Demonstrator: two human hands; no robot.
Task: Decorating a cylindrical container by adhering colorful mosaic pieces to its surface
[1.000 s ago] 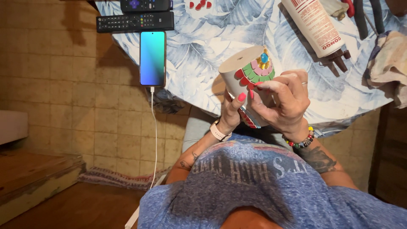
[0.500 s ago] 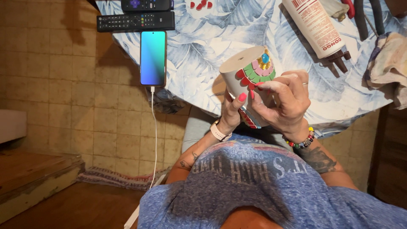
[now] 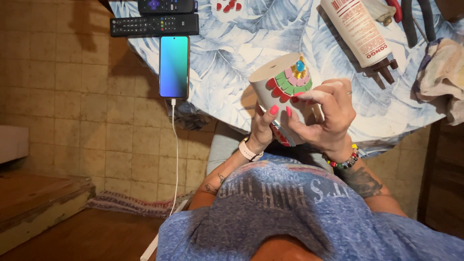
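Note:
A pale cylindrical pot (image 3: 270, 84), decorated with red, green and pink mosaic pieces and a blue bead, is held tilted above my lap at the table's near edge. My left hand (image 3: 263, 126) grips its lower side from beneath, thumb up against the wall. My right hand (image 3: 325, 116) wraps the other side, with its fingertips pressed on the red pieces of the mosaic. A watch is on my left wrist and a bead bracelet on my right.
The round table (image 3: 227, 72) has a blue leaf-print cloth. On it lie a lit phone (image 3: 174, 66) on a white cable, two black remotes (image 3: 154, 24), a white tube with a dark nozzle (image 3: 360, 34), pliers (image 3: 411, 19) and a rag (image 3: 442, 72). Tiled floor is at the left.
The pot and both hands stay almost still; my right fingers shift slightly on the mosaic pieces.

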